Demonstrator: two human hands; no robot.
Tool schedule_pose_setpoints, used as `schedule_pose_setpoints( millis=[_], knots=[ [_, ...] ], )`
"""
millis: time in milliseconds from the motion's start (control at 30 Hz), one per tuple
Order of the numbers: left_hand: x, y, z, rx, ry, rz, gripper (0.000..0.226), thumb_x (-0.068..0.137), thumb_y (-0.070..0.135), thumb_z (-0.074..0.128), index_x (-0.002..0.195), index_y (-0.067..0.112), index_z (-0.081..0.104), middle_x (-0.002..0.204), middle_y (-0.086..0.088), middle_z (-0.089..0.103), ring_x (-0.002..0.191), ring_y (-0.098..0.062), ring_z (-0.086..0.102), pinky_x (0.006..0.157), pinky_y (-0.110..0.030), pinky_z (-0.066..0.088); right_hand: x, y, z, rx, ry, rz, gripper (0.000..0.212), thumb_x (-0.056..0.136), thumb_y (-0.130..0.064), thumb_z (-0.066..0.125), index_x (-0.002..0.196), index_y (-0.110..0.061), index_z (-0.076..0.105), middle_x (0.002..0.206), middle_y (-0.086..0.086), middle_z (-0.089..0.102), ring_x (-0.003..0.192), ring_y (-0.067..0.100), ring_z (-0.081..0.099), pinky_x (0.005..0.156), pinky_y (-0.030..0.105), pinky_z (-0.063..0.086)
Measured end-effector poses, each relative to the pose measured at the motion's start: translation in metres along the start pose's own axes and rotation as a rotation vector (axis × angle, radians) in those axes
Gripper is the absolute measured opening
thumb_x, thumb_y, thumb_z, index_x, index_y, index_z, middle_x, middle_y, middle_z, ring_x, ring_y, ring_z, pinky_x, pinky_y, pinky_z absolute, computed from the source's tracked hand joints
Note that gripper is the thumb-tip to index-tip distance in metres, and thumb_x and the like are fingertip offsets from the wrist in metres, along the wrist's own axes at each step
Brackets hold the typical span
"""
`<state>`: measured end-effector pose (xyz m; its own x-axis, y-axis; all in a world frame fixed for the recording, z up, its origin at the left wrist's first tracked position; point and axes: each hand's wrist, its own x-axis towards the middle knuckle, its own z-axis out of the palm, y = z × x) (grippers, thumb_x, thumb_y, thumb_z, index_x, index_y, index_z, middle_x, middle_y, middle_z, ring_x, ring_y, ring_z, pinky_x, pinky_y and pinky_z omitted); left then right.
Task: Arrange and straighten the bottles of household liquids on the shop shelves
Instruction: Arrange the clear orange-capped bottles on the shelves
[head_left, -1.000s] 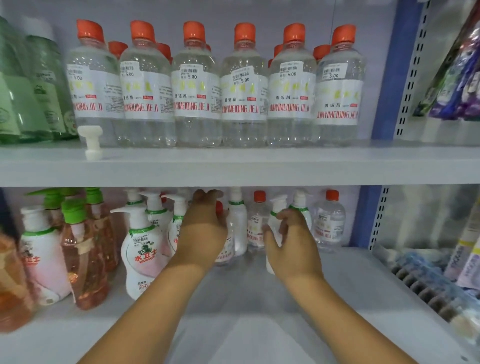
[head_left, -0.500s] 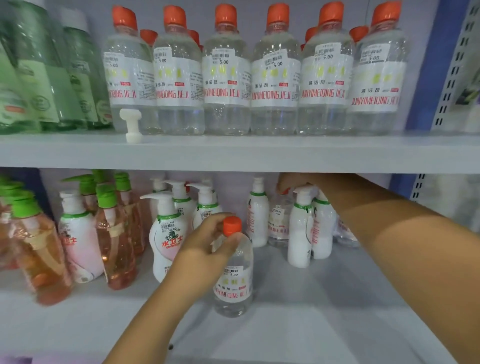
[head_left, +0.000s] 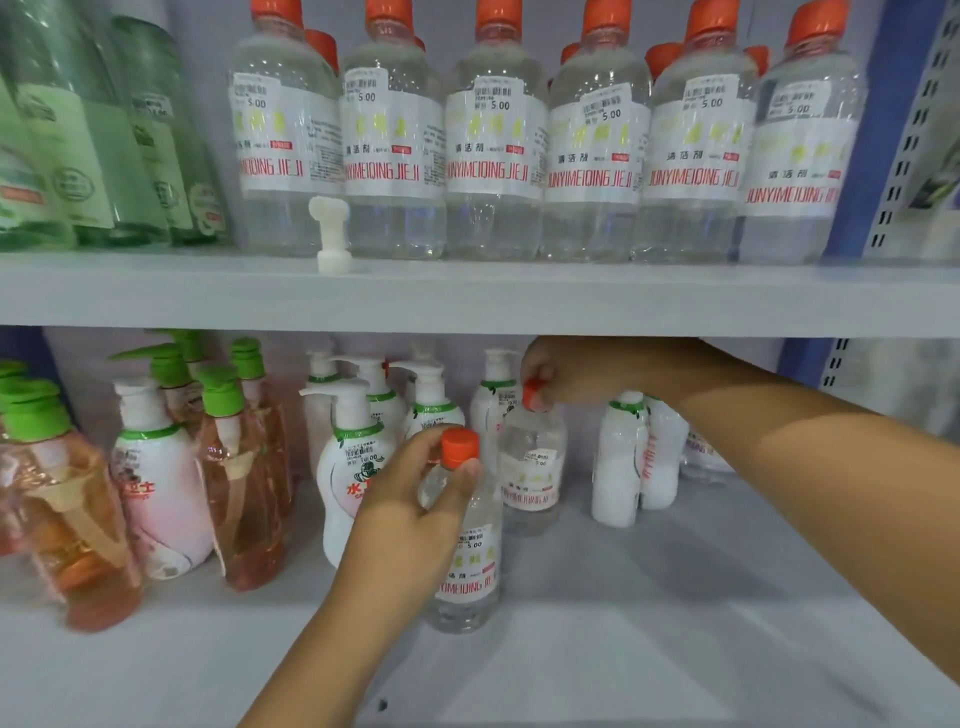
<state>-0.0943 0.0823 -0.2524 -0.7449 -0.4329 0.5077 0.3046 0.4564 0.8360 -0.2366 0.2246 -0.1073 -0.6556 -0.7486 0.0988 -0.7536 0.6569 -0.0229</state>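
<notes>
Above both your hands runs the upper shelf (head_left: 467, 296), carrying a full row of clear orange-capped cleaner bottles (head_left: 493, 150) that stand upright with labels mostly forward; that row looks done. Below it, the lower shelf (head_left: 649, 623) is where you are working, and it seems only partly sorted.

To the left of your left hand stand the peach pump bottles with green heads (head_left: 244, 467), and just behind that hand the white pump bottles (head_left: 353, 462). To the right of your right hand, beneath your forearm, two slim white bottles (head_left: 618, 462) stand close together.

Your left hand (head_left: 415, 509) has its fingers and thumb curled round the neck and shoulder of the front clear bottle (head_left: 467, 577), which stands upright near the front of the lower shelf. Your right hand (head_left: 566, 371), reaching in under the upper shelf, pinches the orange cap of the rear clear bottle (head_left: 532, 467), upright and just behind the front one.

You appear to be mid-step, gathering these two stray cleaner bottles out from among the pump bottles. The next move likely calls for setting them side by side in one line, labels turned forward, or lifting them to join their kind above. Mind the loose white pump head (head_left: 331, 234) at the upper shelf's edge, above your left hand.
</notes>
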Motion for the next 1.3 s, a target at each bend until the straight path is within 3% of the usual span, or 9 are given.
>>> schedule_pose_setpoints(
  millis=[67, 367, 533, 600, 700, 800, 1000, 1200, 1300],
  knots=[
    [0.002, -0.002, -0.003, 0.016, -0.016, -0.018, 0.018, 0.096, 0.041, 0.064, 0.104, 0.057, 0.062, 0.108, 0.031, 0.068, 0.107, 0.013, 0.058, 0.080, -0.001, 0.040, -0.005, -0.006, -0.002, 0.025, -0.049, -0.005, 0.022, 0.089, -0.035, 0.070, 0.103, -0.018, 0.074, 0.097, -0.002, 0.071, 0.093, 0.023, 0.067, 0.088, 0.043, 0.056],
    [0.005, -0.020, -0.020, -0.013, -0.134, -0.084, 0.034, 0.088, 0.066, 0.055, 0.120, 0.053, 0.061, 0.119, 0.026, 0.070, 0.112, 0.007, 0.062, 0.088, -0.021, 0.047, -0.048, 0.003, 0.010, 0.068, -0.060, 0.067, 0.007, 0.094, -0.040, 0.064, 0.098, -0.036, 0.068, 0.096, -0.021, 0.064, 0.090, 0.006, 0.060, 0.078, 0.024, 0.048],
    [-0.008, -0.045, -0.014, -0.019, -0.189, -0.171, 0.072, 0.081, 0.027, 0.086, 0.126, 0.063, 0.044, 0.107, 0.032, 0.071, 0.091, 0.011, 0.069, 0.062, -0.010, 0.053, -0.080, 0.020, 0.055, 0.539, 0.067, 0.227, 0.054, 0.076, -0.064, 0.071, 0.126, -0.045, 0.058, 0.114, -0.024, 0.063, 0.104, -0.001, 0.062, 0.092, 0.026, 0.052],
    [-0.012, -0.054, -0.012, 0.017, -0.187, -0.184, 0.080, 0.078, 0.025, 0.088, 0.128, 0.062, 0.038, 0.103, 0.038, 0.069, 0.087, 0.014, 0.068, 0.057, -0.007, 0.051, -0.088, 0.019, 0.083, 0.729, 0.065, 0.261, 0.056, 0.078, -0.056, 0.079, 0.127, -0.037, 0.060, 0.117, -0.019, 0.068, 0.105, -0.001, 0.065, 0.097, 0.029, 0.053],
    [-0.015, -0.058, -0.008, 0.019, -0.143, -0.215, 0.072, 0.075, 0.024, 0.090, 0.128, 0.050, 0.048, 0.097, 0.035, 0.073, 0.086, 0.012, 0.069, 0.062, -0.004, 0.050, -0.096, 0.010, 0.116, 0.898, 0.076, 0.276, 0.049, 0.077, -0.036, 0.083, 0.121, -0.039, 0.063, 0.114, -0.015, 0.074, 0.107, 0.003, 0.069, 0.100, 0.037, 0.055],
    [-0.022, -0.053, -0.008, 0.050, -0.114, -0.246, 0.077, 0.076, 0.032, 0.090, 0.142, 0.035, 0.050, 0.112, 0.020, 0.073, 0.097, 0.002, 0.070, 0.079, -0.021, 0.054, -0.106, 0.001, 0.130, 0.931, 0.187, 0.330, 0.049, 0.061, -0.042, 0.086, 0.102, -0.051, 0.061, 0.103, -0.020, 0.075, 0.096, -0.001, 0.071, 0.094, 0.035, 0.059],
    [-0.051, -0.022, -0.018, 0.142, -0.098, -0.298, 0.052, 0.065, 0.045, 0.094, 0.103, 0.047, 0.059, 0.101, 0.021, 0.072, 0.095, -0.001, 0.069, 0.071, -0.022, 0.051, -0.165, 0.006, 0.128, 0.972, 0.219, 0.331, 0.054, 0.052, -0.047, 0.084, 0.102, -0.042, 0.065, 0.095, -0.024, 0.075, 0.085, -0.006, 0.071, 0.089, 0.034, 0.061],
    [-0.112, 0.052, -0.041, 0.070, -0.012, -0.211, 0.062, 0.049, 0.061, 0.089, 0.105, 0.051, 0.064, 0.102, 0.019, 0.077, 0.088, 0.002, 0.072, 0.078, -0.026, 0.056, -0.221, -0.009, 0.095, 1.035, 0.251, 0.227, 0.059, 0.053, -0.043, 0.091, 0.107, -0.035, 0.068, 0.099, -0.019, 0.077, 0.088, 0.000, 0.074, 0.086, 0.035, 0.061],
    [-0.129, 0.122, -0.061, 0.050, 0.031, -0.045, 0.057, 0.049, 0.062, 0.083, 0.102, 0.058, 0.063, 0.099, 0.019, 0.078, 0.085, -0.003, 0.075, 0.068, -0.024, 0.059, -0.245, -0.028, 0.051, 1.023, 0.296, 0.089, 0.054, 0.054, -0.047, 0.088, 0.104, -0.038, 0.069, 0.098, -0.020, 0.077, 0.087, -0.001, 0.074, 0.079, 0.026, 0.060]
  ],
)
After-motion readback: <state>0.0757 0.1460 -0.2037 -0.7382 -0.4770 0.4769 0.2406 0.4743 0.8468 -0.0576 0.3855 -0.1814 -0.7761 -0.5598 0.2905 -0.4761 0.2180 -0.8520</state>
